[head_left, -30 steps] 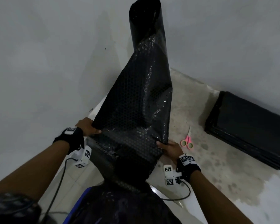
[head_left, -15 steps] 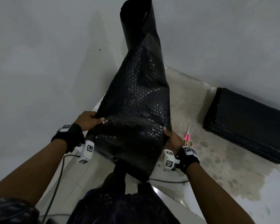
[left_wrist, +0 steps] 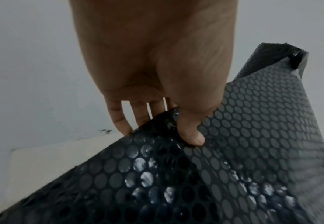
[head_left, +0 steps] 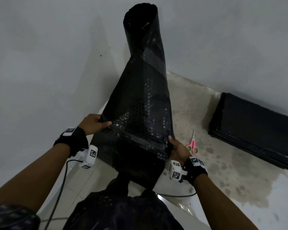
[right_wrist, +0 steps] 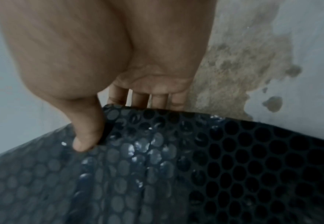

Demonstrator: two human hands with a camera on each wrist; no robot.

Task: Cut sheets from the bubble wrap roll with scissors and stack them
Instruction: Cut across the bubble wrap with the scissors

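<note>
1. Tall black bubble wrap roll (head_left: pixel 142 40) standing upright in the corner of two pale grey walls (head_left: pixel 40 55), its loose sheet (head_left: pixel 136 130) drawn out and down toward the viewer, spreading wider as it nears the hands.
2. Left hand (head_left: pixel 94 122) pinching the left edge of the drawn-out sheet: thumb (left_wrist: pixel 190 134) pressed on the near face, four fingers (left_wrist: pixel 119 119) tucked behind it.
3. Right hand (head_left: pixel 179 151) pinching the right edge likewise: thumb (right_wrist: pixel 86 136) on the near face, fingers (right_wrist: pixel 140 98) hidden behind the sheet from the knuckles on.
4. Lower end of the sheet hanging between both forearms, above dark clothing at the bottom of the head view.
5. Small pink-handled scissors (head_left: pixel 192 144) lying on the stained pale floor (head_left: pixel 223 163), just beside the right hand, untouched, blades pointing away.
6. Flat stack of cut black bubble wrap sheets (head_left: pixel 256 130) lying on the floor against the right-hand wall, well apart from the roll.
7. Black wrist straps with white tagged camera blocks on both wrists, thin black cables trailing down.
</note>
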